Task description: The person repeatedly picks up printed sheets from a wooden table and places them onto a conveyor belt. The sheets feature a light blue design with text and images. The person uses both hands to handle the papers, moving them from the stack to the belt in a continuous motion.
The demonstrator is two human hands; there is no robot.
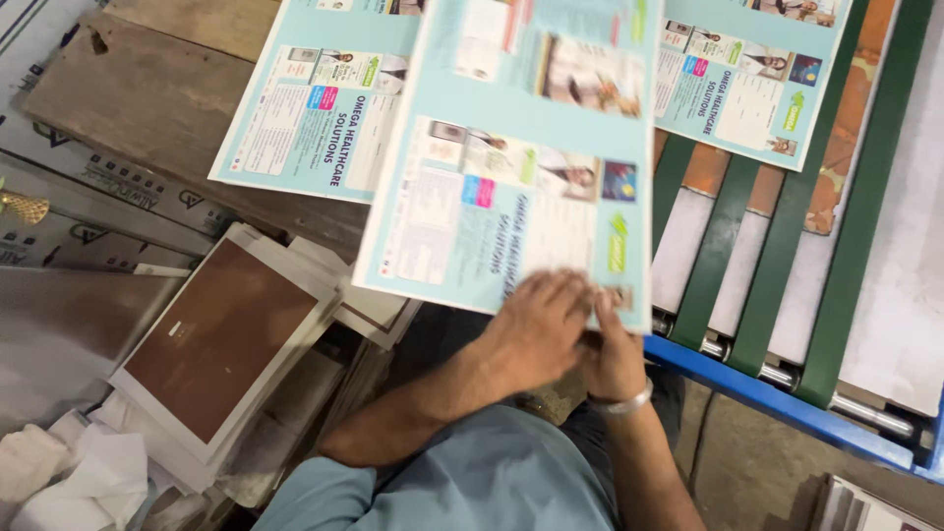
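A large light-blue printed sheet [511, 147] is lifted in front of me, blurred by motion. My left hand [536, 329] grips its near edge, fingers spread over the paper. My right hand [612, 354], with a silver bangle on the wrist, holds the same edge right beside it. Under this sheet lies another light-blue printed sheet [305, 118] on the left, and a third printed sheet [747, 84] rests at the right on the green belts.
A machine table with green belts [723, 246], metal rollers and a blue frame [787, 408] fills the right. At the left are a brown-faced stack of sheets [221, 339], wooden boards [147, 108], flattened cardboard and crumpled white paper [69, 472].
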